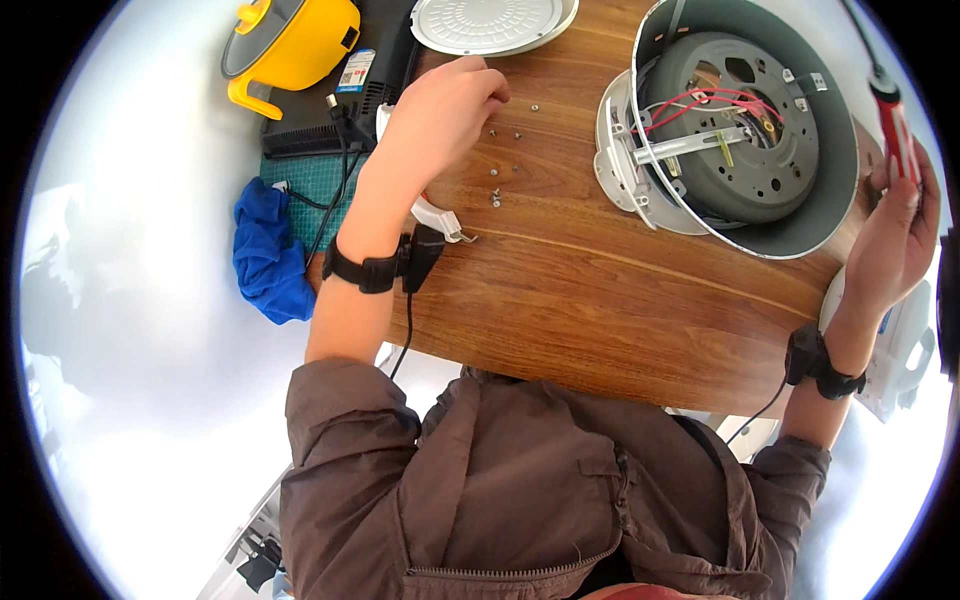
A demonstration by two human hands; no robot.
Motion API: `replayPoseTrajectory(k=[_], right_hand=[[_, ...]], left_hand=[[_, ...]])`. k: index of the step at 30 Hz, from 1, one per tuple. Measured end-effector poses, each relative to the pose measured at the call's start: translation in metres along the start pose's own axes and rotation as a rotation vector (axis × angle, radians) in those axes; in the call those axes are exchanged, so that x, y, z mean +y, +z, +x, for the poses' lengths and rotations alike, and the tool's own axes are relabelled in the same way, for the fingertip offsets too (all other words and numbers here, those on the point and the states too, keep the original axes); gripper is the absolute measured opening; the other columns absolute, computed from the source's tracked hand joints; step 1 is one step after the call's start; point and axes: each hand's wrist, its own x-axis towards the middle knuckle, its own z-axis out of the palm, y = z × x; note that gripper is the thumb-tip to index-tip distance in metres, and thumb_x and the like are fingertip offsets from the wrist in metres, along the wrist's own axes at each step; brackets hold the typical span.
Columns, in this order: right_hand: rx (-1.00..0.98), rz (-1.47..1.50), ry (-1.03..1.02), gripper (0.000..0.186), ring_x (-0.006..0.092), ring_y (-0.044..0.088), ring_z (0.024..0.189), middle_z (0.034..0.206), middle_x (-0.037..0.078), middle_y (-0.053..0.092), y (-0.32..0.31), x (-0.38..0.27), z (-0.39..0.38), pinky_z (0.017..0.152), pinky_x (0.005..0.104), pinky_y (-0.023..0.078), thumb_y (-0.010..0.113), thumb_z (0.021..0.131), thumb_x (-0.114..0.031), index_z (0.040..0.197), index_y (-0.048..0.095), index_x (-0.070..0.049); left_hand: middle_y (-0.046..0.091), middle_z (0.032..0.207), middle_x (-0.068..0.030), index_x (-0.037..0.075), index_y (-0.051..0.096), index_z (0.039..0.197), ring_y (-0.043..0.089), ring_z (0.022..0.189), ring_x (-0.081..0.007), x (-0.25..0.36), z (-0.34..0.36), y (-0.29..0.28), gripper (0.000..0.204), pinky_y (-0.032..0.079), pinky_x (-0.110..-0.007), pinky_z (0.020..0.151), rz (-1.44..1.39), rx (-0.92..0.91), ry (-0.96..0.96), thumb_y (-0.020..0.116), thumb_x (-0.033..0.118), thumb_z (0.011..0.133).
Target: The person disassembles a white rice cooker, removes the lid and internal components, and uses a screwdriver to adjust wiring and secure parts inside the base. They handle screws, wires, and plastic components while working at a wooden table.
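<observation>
My left hand [455, 105] is above the table at upper centre, fingers curled; whatever they may hold is hidden. Small screws [495, 200] are scattered near it, and a white plastic piece [435, 215] lies partly under my forearm. At the far right, my right hand [895, 230] grips a red-and-black screwdriver-like tool [900, 140], upright beside a grey cylindrical metal housing [835, 170]. Inside that housing are a dark round plate, red wires [715, 95] and a metal bracket [690, 145]. A white plastic base [610, 150] is attached or set at its left side.
The wooden table [560, 310] also holds a yellow pot [310, 50] on a black appliance [385, 40], a green mat [310, 175], a blue cloth [260, 260], cables and a white lid [485, 20] at the back. A white appliance [885, 370] is at the right edge.
</observation>
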Motion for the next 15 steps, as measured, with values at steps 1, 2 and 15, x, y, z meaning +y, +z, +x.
replayPoseTrajectory(k=[1,2,15], right_hand=[[0.023,0.031,0.005,0.041,0.0134,0.064,0.096,0.113,0.009,0.069,-0.001,-0.001,-0.001,0.088,0.0266,0.052,0.059,0.107,-0.032,0.135,0.061,-0.002],[0.035,0.002,0.036,0.042,0.0180,0.063,0.098,0.114,0.012,0.066,-0.002,-0.005,0.001,0.088,0.0302,0.052,0.055,0.108,-0.033,0.135,0.059,0.000],[0.320,0.491,0.222,0.039,0.0249,0.061,0.102,0.123,0.019,0.063,-0.004,0.042,0.013,0.093,0.0356,0.049,0.048,0.111,-0.026,0.131,0.060,0.005]], left_hand=[[0.066,0.095,-0.0123,0.004,0.072,0.100,0.065,0.094,-0.0342,-0.003,0.004,0.001,0.011,0.054,-0.041,0.084,0.040,-0.032,0.030,0.067,0.006,0.091],[0.066,0.095,-0.0122,0.004,0.072,0.099,0.065,0.094,-0.0340,-0.004,0.006,0.002,0.011,0.054,-0.041,0.084,0.080,-0.064,0.060,0.067,0.006,0.090],[0.060,0.097,-0.0106,0.004,0.069,0.091,0.062,0.099,-0.0322,-0.014,0.006,0.010,0.014,0.054,-0.041,0.085,0.213,-0.210,0.216,0.075,0.007,0.079]])
